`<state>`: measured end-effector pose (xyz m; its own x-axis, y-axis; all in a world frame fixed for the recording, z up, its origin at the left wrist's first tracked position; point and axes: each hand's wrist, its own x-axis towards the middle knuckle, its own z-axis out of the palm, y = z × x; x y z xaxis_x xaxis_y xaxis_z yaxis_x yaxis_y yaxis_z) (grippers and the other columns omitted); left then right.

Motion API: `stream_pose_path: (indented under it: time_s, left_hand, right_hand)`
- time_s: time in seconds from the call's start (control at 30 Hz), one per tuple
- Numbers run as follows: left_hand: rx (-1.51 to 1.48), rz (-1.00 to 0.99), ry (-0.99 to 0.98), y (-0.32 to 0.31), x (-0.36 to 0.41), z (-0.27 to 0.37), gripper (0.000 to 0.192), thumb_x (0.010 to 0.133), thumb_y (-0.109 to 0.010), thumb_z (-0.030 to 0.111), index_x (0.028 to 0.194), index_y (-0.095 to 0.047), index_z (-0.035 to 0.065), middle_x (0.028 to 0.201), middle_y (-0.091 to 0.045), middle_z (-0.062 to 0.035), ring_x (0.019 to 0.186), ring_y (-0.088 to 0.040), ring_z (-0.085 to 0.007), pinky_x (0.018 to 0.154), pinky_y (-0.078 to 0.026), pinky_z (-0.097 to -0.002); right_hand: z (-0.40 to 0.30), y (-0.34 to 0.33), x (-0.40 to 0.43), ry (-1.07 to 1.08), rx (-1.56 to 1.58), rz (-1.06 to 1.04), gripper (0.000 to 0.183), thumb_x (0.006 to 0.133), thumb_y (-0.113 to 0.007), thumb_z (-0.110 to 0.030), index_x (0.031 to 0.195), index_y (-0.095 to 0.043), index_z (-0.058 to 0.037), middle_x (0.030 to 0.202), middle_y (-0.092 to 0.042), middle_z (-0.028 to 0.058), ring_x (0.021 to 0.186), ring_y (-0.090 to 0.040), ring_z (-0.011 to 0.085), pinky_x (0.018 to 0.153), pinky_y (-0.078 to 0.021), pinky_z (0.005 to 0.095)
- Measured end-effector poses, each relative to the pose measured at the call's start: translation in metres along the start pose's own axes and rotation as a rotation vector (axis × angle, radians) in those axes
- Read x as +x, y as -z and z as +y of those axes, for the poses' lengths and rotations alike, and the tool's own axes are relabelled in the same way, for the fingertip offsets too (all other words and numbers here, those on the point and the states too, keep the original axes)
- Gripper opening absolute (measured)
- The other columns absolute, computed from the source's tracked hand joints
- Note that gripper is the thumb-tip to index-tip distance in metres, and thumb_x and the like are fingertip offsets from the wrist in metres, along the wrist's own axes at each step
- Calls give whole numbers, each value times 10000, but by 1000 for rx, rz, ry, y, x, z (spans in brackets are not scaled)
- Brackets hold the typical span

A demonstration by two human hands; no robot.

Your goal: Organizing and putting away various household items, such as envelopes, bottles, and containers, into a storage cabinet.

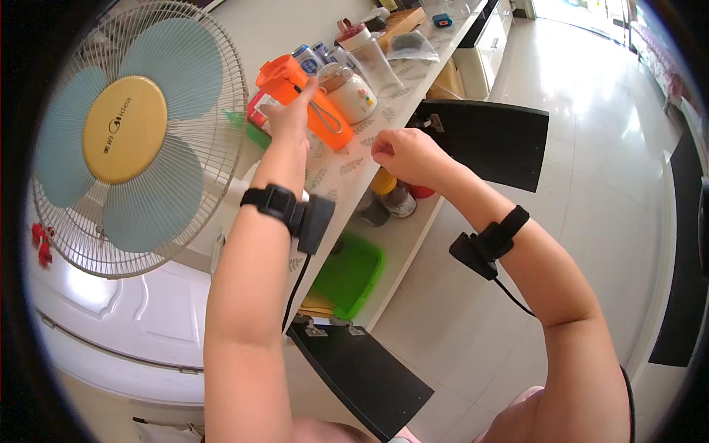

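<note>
My left hand (289, 119) is at an orange plastic bottle (328, 123) with a grey wrist strap, standing on the cabinet top. Its thumb lies across the bottle's side; the other fingers are partly hidden, so a firm hold cannot be confirmed. Beyond the hand is a red-and-white box (258, 106). My right hand (407, 155) hovers by the cabinet's front edge, fingers curled, with nothing visible in it. A white rounded bottle (354, 98) with a clear lid and a clear bottle (375, 63) with a red-and-white cap stand beyond the orange bottle.
A Midea fan (124, 130) stands left. Black cabinet doors (360, 376) hang open; inside are a green plastic container (352, 271) and a yellow-lidded jar (397, 200). Several cans (307, 60) and a plastic bag (412, 45) are on top. Strapped black devices (317, 224) trail cables from both forearms.
</note>
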<state>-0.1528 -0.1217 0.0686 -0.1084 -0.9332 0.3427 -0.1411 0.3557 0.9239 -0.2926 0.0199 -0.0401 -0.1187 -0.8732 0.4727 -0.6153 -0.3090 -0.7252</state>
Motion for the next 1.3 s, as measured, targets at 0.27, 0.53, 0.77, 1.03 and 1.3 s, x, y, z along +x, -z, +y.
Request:
stream_pose_path:
  time_s: [0.27, 0.53, 0.77, 1.03, 1.3]
  left_hand:
    - [-86, -22, -148, 3, -21, -5, 596, 715, -778, 192, 1212, -473, 68, 1127, -556, -33, 1039, -547, -187, 886, -439, -400]
    - [-258, -469, -42, 15, -184, 46, 499, 813, -688, 119, 1245, -455, 27, 1154, -548, -55, 1082, -525, -162, 910, -429, -315]
    - [-166, -531, -127, 59, -193, 2, 750, 859, -546, 550, 1349, -355, 16, 1352, -437, -140, 1266, -419, -245, 1052, -326, -412]
    - [-160, -415, 26, 66, -155, -30, 555, 977, -374, 418, 1319, -362, -18, 1338, -425, -184, 1263, -409, -292, 1066, -340, -432]
    - [-223, -403, 101, 86, -146, -56, 505, 968, -437, 384, 1240, -443, -43, 1234, -503, -191, 1173, -487, -243, 1042, -375, -338]
  right_hand:
    - [0, 2, -7, 48, 135, 124, 379, 776, -639, -224, 1093, -556, -33, 1067, -599, 195, 974, -596, 321, 847, -482, 387]
    - [-43, 59, -39, 190, 195, -157, 828, 740, -739, -434, 1367, -362, -45, 1217, -545, 162, 1070, -574, 239, 852, -501, 333]
    - [-21, 16, -68, 224, 166, -556, 585, 688, -744, -323, 1125, -539, 9, 992, -639, 112, 919, -617, 215, 823, -498, 341]
    - [35, -130, -106, 183, 510, -802, 430, 763, -703, -166, 1152, -535, -94, 1040, -622, 114, 1025, -585, 248, 852, -460, 336]
    - [17, -291, -80, 64, 284, -466, 740, 627, -786, -465, 1106, -479, 7, 964, -629, 231, 944, -605, 383, 793, -491, 441]
